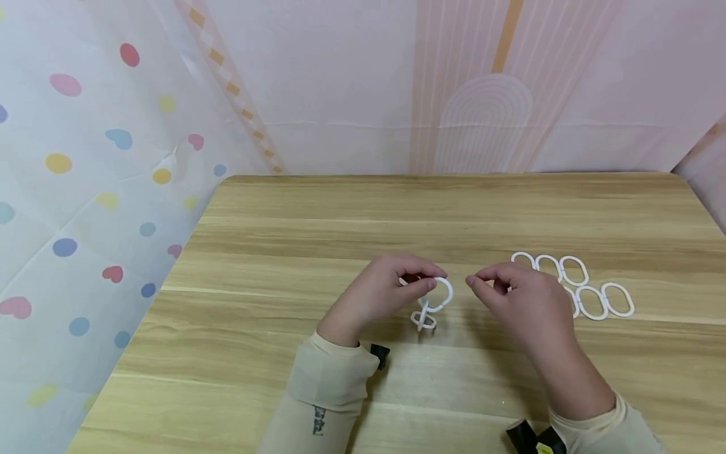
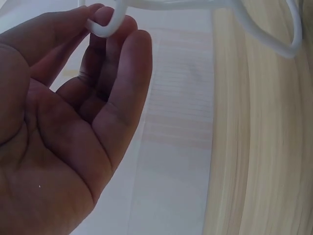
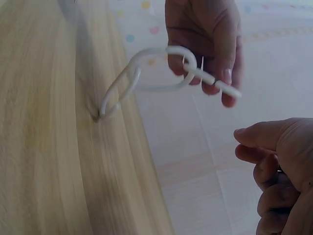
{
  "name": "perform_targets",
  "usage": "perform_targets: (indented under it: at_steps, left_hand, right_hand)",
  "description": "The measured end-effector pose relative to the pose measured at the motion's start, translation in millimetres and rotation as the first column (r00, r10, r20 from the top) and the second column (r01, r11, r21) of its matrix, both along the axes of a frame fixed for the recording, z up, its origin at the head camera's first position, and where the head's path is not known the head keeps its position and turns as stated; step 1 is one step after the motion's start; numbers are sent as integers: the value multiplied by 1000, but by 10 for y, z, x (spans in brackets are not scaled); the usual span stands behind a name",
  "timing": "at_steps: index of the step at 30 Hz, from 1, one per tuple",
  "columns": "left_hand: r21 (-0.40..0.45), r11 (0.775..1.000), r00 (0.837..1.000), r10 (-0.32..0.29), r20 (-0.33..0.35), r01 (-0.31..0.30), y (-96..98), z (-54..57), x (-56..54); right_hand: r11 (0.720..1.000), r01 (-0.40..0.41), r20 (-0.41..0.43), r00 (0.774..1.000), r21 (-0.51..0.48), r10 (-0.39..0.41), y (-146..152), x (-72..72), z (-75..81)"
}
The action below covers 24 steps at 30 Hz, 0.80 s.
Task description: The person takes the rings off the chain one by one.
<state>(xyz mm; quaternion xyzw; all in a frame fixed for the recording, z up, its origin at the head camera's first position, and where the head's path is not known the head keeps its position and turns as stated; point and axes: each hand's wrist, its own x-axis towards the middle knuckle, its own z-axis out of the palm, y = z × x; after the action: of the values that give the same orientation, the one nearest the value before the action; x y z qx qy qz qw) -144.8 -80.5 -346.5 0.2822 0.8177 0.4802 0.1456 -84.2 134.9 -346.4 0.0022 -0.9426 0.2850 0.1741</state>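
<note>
My left hand point(image 1: 386, 290) pinches a white plastic chain link point(image 1: 451, 293) between thumb and fingertips, above the middle of the wooden table. From that link hang two more white links, hooked one through another; in the right wrist view the middle link point(image 3: 156, 50) slants down to the lowest one, whose end comes close to the tabletop. A short way to the right, my right hand point(image 1: 530, 309) has thumb and forefinger tips brought together with nothing showing between them. Its other fingers are curled in toward the palm point(image 3: 298, 166).
Several loose white links lie in two rows on the right of the table point(image 1: 283, 221), partly hidden behind my right hand; one link point(image 1: 618, 299) sits at the near row's right end. A patterned cloth point(image 1: 351, 75) hangs behind the table's back edge.
</note>
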Motion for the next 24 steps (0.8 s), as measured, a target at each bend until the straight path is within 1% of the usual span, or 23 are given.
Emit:
perform_targets:
  at_steps: [6, 8, 10, 12, 14, 18, 21, 24]
  left_hand:
    - [-25, 998, 998, -53, -26, 52, 33, -5, 16]
    - [-31, 997, 997, -65, -40, 64, 45, -5, 17]
    - [-37, 997, 997, -68, -44, 67, 56, -1, 20]
    - [-43, 997, 997, -65, -33, 63, 66, 1, 23]
    - [-47, 997, 998, -62, -27, 60, 75, 2, 25]
    - [-50, 997, 998, -58, -23, 57, 85, 7, 31]
    - [-42, 997, 998, -64, -17, 64, 93, 9, 33]
    - [-41, 997, 997, -73, -13, 72, 100, 11, 32]
  right_hand:
    - [996, -50, 61, 997, -81, 55, -59, 33, 31]
    - [992, -69, 94, 992, -103, 79, -74, 44, 42]
    - [990, -84, 129, 987, -110, 98, -89, 54, 48]
    - [989, -98, 159, 981, -111, 115, -105, 60, 46]
    - [987, -116, 170, 976, -109, 134, -116, 64, 35]
    - [982, -155, 137, 976, -103, 169, -136, 60, 6]
    - [976, -208, 68, 975, -68, 213, -144, 56, -25]
    - [965, -262, -19, 965, 8, 263, -140, 54, -69]
